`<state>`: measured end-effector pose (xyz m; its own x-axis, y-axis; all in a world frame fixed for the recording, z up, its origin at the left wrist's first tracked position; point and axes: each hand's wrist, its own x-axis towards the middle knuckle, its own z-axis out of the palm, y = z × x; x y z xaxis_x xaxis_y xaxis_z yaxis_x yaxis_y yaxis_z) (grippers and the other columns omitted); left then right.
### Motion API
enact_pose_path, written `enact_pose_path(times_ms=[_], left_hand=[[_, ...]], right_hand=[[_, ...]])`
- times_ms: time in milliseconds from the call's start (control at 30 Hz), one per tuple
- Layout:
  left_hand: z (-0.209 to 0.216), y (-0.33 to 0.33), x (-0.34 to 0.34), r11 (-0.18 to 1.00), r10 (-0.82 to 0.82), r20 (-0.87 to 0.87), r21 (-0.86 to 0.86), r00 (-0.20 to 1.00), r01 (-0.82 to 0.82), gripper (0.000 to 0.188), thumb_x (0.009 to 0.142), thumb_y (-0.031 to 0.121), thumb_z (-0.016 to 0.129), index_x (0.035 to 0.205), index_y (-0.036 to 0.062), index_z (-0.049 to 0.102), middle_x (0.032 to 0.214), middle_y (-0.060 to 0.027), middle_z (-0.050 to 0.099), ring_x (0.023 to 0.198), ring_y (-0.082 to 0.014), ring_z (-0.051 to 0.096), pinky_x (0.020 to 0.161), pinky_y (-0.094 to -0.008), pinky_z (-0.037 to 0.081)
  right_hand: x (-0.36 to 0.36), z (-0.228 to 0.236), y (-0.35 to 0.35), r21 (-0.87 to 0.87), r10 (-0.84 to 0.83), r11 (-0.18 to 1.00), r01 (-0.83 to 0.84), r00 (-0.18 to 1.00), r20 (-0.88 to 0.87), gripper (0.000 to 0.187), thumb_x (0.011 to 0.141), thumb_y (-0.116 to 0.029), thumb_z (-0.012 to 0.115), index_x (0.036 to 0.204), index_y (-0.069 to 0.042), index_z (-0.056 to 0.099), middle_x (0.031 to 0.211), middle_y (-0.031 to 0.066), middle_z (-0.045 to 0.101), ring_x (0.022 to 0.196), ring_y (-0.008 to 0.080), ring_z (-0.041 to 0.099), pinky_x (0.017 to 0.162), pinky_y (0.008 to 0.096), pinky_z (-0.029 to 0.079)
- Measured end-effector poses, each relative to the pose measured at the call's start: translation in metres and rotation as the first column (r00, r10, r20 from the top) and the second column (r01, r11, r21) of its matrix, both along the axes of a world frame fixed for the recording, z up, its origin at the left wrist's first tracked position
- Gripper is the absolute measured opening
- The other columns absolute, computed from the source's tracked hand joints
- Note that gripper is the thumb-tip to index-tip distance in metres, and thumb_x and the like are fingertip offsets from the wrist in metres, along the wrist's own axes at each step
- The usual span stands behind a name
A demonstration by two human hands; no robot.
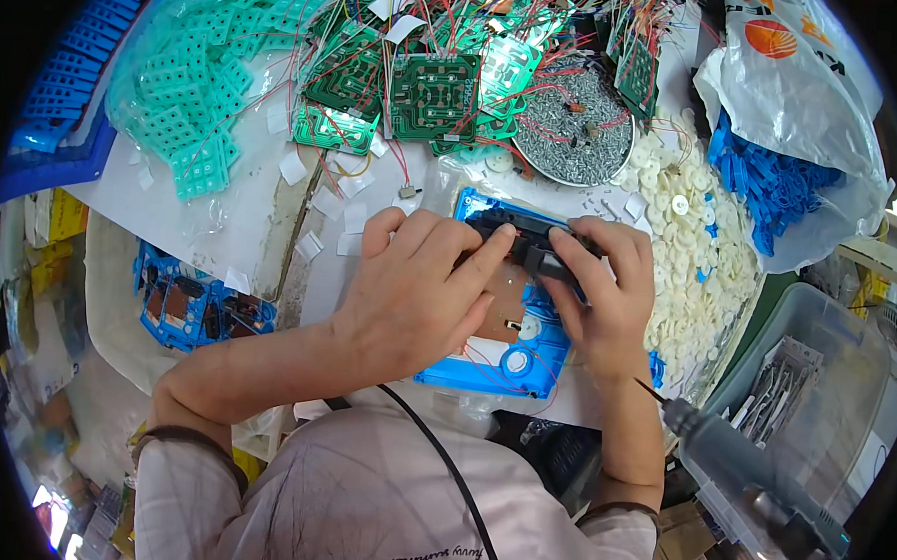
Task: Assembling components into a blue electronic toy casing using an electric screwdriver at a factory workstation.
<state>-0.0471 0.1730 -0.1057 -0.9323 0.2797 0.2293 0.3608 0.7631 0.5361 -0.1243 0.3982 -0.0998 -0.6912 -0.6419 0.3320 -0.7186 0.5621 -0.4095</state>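
On the table in front of me lies a blue plastic casing (479,374) with a brown circuit board (503,300), a white round part and thin red wires in it. Across its far end is a black plastic part (541,261). The fingertips of my left hand (413,283) press on this part from the left. My right hand (609,282) grips its right side between thumb and fingers. The two hands hide much of the casing's middle and the ends of the black part.
Green circuit boards (434,97) with red wires lie at the back, beside a round dish of screws (575,125). White discs (696,221) spread to the right, near a bag of blue parts (763,184). An electric screwdriver (750,478) points in at lower right. Assembled blue casings (192,304) fill a left bin.
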Motion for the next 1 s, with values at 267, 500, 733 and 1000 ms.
enact_pose_path(times_ms=[267,500,733,1000], left_hand=[[0.011,-0.002,-0.011,0.998,-0.044,-0.016,-0.052,0.999,0.043,0.05,0.076,0.022,0.077,0.122,0.0066,0.066,0.117,-0.0084,0.057,0.109,-0.0271,0.054,0.093,-0.0486,0.032],[0.006,-0.008,-0.119,0.978,-0.193,-0.187,-0.122,0.963,0.172,0.01,0.08,0.019,0.072,0.086,0.0127,0.068,0.094,-0.0001,0.062,0.099,-0.0214,0.057,0.093,-0.0452,0.037],[-0.026,0.023,-0.171,0.924,-0.363,-0.389,-0.265,0.847,0.274,0.008,0.08,0.022,0.071,0.081,0.0151,0.068,0.09,0.0002,0.06,0.097,-0.0197,0.056,0.092,-0.0457,0.038],[-0.025,0.028,-0.18,0.924,-0.33,-0.386,-0.319,0.862,0.211,0.009,0.081,0.024,0.07,0.082,0.0154,0.068,0.085,0.0005,0.06,0.096,-0.0191,0.057,0.095,-0.0464,0.037]], right_hand=[[-0.004,0.025,-0.004,0.221,-0.018,0.975,-0.008,0.993,0.115,0.043,0.073,-0.008,0.079,0.115,-0.008,0.072,0.125,0.013,0.066,0.112,0.0337,0.06,0.095,0.043,0.049],[-0.058,0.052,0.066,-0.901,0.594,0.351,0.257,0.682,0.426,0.077,0.087,-0.034,0.075,0.15,-0.004,0.042,0.141,0.02,0.056,0.131,0.0354,0.053,0.115,0.0581,0.034],[-0.075,0.094,0.03,-0.821,0.672,0.539,-0.189,0.684,0.283,0.074,0.089,-0.039,0.07,0.148,-0.005,0.042,0.08,-0.0009,0.052,0.072,0.0148,0.05,0.084,0.0407,0.037],[-0.048,0.085,0.005,-0.788,0.359,0.596,0.156,0.825,0.435,0.061,0.08,-0.024,0.079,0.127,0.004,0.053,0.072,0.0006,0.058,0.065,0.0112,0.056,0.08,0.034,0.051]])
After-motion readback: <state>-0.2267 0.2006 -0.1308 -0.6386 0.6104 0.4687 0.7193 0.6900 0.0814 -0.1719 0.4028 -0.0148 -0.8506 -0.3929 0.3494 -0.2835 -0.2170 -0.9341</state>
